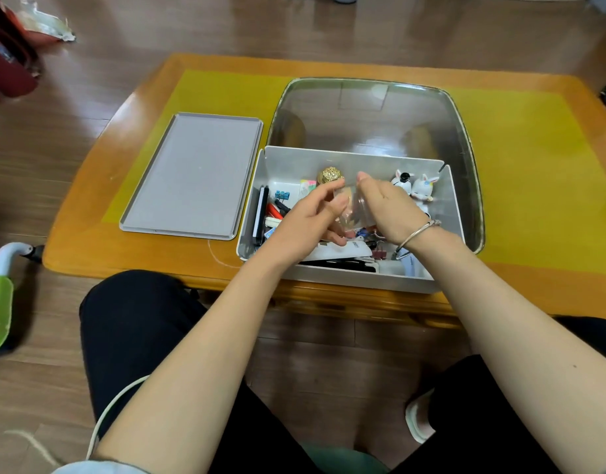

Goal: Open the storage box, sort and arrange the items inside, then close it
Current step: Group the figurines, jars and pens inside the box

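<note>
Storage box point(442, 213): open, white, standing at the near edge of the wooden table point(89, 248). Its grey lid point(195, 176) lies flat on the table just left of the box. A clear domed cover point(373, 114) sits directly behind the box.

Both hands are over the middle of the box. The left hand point(305, 224) and the right hand point(387, 206) each pinch a small clear plastic bag point(351, 210) between thumb and fingertips, one at either side; the grip is pressed together on the film, not spread. What the bag holds cannot be told.

Contents, relative to the box: pens and markers point(272, 210) lie jumbled along the left wall; a gold ornament point(330, 175) stands against the far wall; two white rabbit figurines point(414, 186) stand in the far right corner; a binder clip point(379, 253) and a white pouch point(342, 251) lie near the front wall.

Assessment: sorting is under way and the box is unsorted; closing is not yet due.

Risks: thin film held by fingertip pinch alone may slip or tear if pulled apart unevenly, spilling its contents into the clutter below. The right hand works near the figurines; a sideways sweep could topple them. The box stands near the table's front edge, so a downward press on its front wall could tip it off.
</note>
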Available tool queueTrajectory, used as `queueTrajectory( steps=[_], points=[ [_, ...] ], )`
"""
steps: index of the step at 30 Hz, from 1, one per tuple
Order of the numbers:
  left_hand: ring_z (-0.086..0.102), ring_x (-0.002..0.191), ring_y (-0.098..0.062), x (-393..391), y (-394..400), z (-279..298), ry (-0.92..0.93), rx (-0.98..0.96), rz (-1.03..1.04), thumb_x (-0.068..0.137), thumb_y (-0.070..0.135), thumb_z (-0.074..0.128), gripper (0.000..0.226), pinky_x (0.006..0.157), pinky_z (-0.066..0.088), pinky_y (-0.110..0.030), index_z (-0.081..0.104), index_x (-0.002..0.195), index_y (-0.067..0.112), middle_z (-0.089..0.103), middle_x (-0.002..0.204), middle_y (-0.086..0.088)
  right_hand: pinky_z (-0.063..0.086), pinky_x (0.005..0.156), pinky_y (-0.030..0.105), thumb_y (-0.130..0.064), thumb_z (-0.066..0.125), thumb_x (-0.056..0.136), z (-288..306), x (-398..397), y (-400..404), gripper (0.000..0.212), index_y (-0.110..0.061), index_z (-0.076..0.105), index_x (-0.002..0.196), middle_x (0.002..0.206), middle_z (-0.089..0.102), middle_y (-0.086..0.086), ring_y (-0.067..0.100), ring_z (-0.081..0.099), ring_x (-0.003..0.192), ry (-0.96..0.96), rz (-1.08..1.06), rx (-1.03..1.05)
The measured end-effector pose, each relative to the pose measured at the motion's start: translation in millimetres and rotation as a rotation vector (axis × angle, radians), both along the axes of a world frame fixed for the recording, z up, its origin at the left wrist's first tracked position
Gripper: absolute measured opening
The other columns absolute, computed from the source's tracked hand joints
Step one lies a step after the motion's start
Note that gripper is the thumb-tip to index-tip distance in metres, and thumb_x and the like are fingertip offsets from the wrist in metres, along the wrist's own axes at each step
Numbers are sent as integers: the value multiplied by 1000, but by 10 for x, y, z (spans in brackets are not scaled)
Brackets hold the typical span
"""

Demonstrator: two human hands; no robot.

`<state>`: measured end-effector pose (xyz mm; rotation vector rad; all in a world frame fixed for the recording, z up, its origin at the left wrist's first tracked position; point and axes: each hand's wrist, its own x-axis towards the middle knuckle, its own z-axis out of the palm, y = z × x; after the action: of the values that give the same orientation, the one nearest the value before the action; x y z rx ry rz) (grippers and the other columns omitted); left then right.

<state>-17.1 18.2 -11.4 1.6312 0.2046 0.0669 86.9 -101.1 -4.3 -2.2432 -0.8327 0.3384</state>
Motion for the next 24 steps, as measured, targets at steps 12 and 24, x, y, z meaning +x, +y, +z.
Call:
queueTrajectory(
  steps=[12,24],
  points=[
    [60,90,-11,26,-27,85,-104,223,-46,92,12,62,50,79,55,-24,42,137,21,48,126,-5,46,49,27,-72,8,87,-12,32,-53,81,-20,69,70,57,64,6,20,61,51,305,-34,44],
    [68,97,-21,36,96,-37,99,-11,21,100,31,46,28,78,57,-26,39,125,21,58,114,-9,37,63,23,-57,34,91,-75,87,-352,43,-30,39,124,92,52,-6,4,49,71,-210,190,78]
  ],
)
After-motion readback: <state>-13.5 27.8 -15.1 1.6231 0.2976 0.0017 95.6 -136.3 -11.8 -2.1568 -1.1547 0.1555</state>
